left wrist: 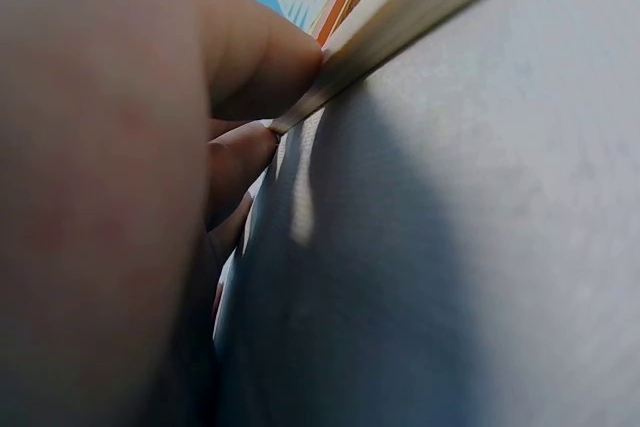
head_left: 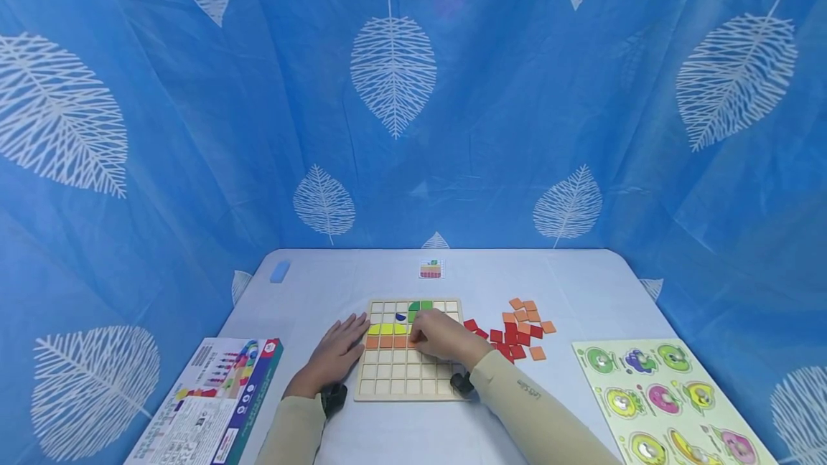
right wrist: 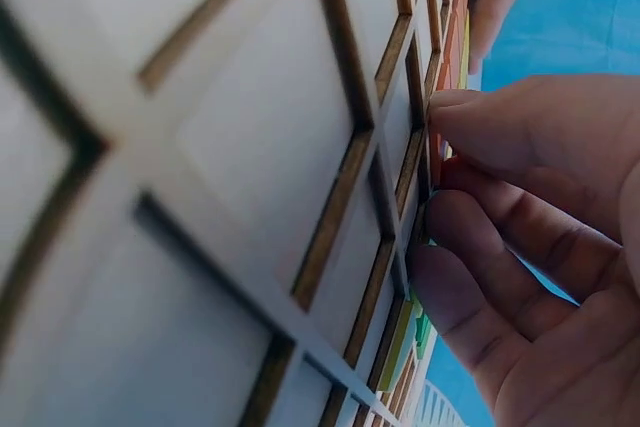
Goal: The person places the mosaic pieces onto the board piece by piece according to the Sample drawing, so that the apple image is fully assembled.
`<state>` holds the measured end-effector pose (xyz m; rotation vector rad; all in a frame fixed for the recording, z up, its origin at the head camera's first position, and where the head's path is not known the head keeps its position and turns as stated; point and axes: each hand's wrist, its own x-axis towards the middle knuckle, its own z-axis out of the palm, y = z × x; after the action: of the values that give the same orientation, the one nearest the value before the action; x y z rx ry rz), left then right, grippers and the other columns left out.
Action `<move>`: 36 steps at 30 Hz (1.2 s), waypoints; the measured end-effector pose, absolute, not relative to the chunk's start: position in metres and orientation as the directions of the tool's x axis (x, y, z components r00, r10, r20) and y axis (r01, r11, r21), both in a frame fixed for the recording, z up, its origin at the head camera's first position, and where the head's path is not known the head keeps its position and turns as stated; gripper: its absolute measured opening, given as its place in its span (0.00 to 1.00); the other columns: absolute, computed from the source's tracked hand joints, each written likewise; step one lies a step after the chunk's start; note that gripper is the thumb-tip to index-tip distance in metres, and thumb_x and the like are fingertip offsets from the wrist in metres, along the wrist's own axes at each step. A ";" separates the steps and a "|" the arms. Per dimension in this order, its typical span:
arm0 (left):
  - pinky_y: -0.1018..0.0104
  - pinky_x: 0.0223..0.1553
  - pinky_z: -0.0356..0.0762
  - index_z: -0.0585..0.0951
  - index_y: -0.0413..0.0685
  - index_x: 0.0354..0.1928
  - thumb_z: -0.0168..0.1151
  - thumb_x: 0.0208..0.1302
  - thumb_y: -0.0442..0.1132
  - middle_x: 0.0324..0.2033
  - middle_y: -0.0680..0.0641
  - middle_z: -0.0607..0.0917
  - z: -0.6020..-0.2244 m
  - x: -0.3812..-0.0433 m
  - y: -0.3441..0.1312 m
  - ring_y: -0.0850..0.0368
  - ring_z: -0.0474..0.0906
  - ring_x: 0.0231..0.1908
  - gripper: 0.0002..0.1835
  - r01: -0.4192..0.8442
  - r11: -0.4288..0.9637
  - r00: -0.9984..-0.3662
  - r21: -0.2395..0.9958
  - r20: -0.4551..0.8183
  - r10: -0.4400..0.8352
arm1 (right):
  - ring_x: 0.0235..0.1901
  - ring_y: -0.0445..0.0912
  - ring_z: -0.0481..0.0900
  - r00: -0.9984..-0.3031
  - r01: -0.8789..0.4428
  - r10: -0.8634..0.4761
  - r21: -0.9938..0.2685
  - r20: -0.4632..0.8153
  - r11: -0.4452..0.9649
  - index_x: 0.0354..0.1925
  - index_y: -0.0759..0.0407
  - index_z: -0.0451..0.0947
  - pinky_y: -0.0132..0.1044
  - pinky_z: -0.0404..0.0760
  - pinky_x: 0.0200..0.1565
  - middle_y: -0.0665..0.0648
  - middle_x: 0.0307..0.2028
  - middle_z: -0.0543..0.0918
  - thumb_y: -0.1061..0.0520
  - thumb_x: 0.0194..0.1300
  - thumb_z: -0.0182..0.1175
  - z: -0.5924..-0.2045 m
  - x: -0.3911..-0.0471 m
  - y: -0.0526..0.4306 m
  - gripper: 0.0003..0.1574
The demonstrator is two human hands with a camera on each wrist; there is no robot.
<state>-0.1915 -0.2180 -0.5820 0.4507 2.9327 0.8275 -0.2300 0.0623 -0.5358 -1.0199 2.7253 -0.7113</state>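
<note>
A wooden grid board (head_left: 394, 372) lies in front of me. Its upper part holds a row of orange tiles (head_left: 386, 341), yellow pieces (head_left: 388, 329), a dark blue piece (head_left: 401, 318) and green pieces (head_left: 427, 305). My right hand (head_left: 446, 336) is over the middle of the board, thumb and fingers pinching an orange tile (right wrist: 436, 159) down at a cell of the orange row; the fingers hide most of it. Against the board's left edge rests my left hand (head_left: 336, 350), its fingers fairly straight; in the left wrist view fingertips (left wrist: 300, 62) touch the wooden edge.
Loose red tiles (head_left: 512, 334) and orange tiles (head_left: 517, 303) are scattered right of the board. Behind it lies a small picture card (head_left: 431, 268). A printed box (head_left: 200, 407) stands at left, a fruit puzzle board (head_left: 629, 368) at right, and a light blue block (head_left: 280, 272) far left.
</note>
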 end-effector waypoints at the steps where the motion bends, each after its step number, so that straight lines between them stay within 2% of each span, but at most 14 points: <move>1: 0.46 0.79 0.41 0.67 0.48 0.80 0.56 0.81 0.45 0.80 0.50 0.62 -0.582 -0.192 -0.218 0.48 0.49 0.80 0.30 0.262 0.814 -0.956 0.519 0.021 0.294 | 0.38 0.36 0.76 -0.760 -0.579 -0.650 -0.483 0.027 0.657 0.41 0.53 0.92 0.29 0.82 0.44 0.40 0.35 0.79 0.61 0.64 0.76 -0.536 -0.230 0.063 0.07; 11: 0.46 0.79 0.41 0.67 0.48 0.80 0.56 0.81 0.45 0.80 0.50 0.62 -0.582 -0.192 -0.218 0.48 0.48 0.80 0.30 0.258 0.814 -0.957 0.521 0.026 0.288 | 0.36 0.37 0.76 -0.758 -0.585 -0.648 -0.511 0.070 0.629 0.40 0.51 0.91 0.29 0.81 0.42 0.39 0.36 0.80 0.61 0.65 0.74 -0.543 -0.233 0.068 0.06; 15: 0.47 0.79 0.41 0.67 0.48 0.80 0.56 0.81 0.45 0.80 0.50 0.62 -0.582 -0.193 -0.218 0.48 0.49 0.80 0.30 0.262 0.817 -0.957 0.514 0.025 0.291 | 0.37 0.38 0.76 -0.754 -0.595 -0.649 -0.517 0.097 0.615 0.41 0.53 0.90 0.33 0.82 0.42 0.42 0.37 0.80 0.62 0.66 0.74 -0.540 -0.235 0.078 0.05; 22: 0.46 0.79 0.42 0.67 0.48 0.80 0.55 0.82 0.45 0.80 0.49 0.62 -0.582 -0.193 -0.217 0.47 0.49 0.80 0.30 0.266 0.820 -0.954 0.507 0.017 0.299 | 0.43 0.42 0.81 -0.846 -0.469 -0.529 -0.561 0.064 0.683 0.44 0.56 0.90 0.42 0.85 0.50 0.45 0.40 0.82 0.62 0.66 0.72 -0.530 -0.245 0.110 0.08; 28: 0.46 0.79 0.41 0.68 0.47 0.80 0.56 0.82 0.44 0.80 0.48 0.62 -0.581 -0.191 -0.218 0.46 0.49 0.80 0.29 0.260 0.817 -0.956 0.514 0.016 0.295 | 0.42 0.46 0.81 -0.889 -0.422 -0.449 -0.544 0.091 0.725 0.42 0.56 0.89 0.45 0.86 0.48 0.47 0.39 0.81 0.63 0.66 0.72 -0.529 -0.260 0.152 0.06; 32: 0.47 0.79 0.41 0.67 0.48 0.80 0.55 0.82 0.45 0.80 0.50 0.62 -0.580 -0.191 -0.217 0.48 0.48 0.80 0.30 0.247 0.820 -0.959 0.517 0.011 0.282 | 0.49 0.52 0.81 -0.925 -0.352 -0.374 -0.519 0.066 0.779 0.43 0.56 0.89 0.51 0.85 0.54 0.52 0.44 0.83 0.62 0.65 0.73 -0.530 -0.271 0.181 0.08; 36: 0.47 0.79 0.41 0.67 0.49 0.80 0.55 0.82 0.45 0.80 0.50 0.62 -0.580 -0.191 -0.217 0.48 0.48 0.80 0.30 0.242 0.827 -0.960 0.507 0.001 0.280 | 0.61 0.59 0.76 -0.958 -0.253 -0.285 -0.510 0.016 0.822 0.47 0.56 0.89 0.57 0.81 0.60 0.59 0.54 0.82 0.63 0.65 0.72 -0.531 -0.277 0.207 0.12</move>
<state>-0.1914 -0.2167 -0.5804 0.4196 2.9326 0.7991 -0.2774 0.2070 -0.5312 -0.4342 2.9405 -0.8106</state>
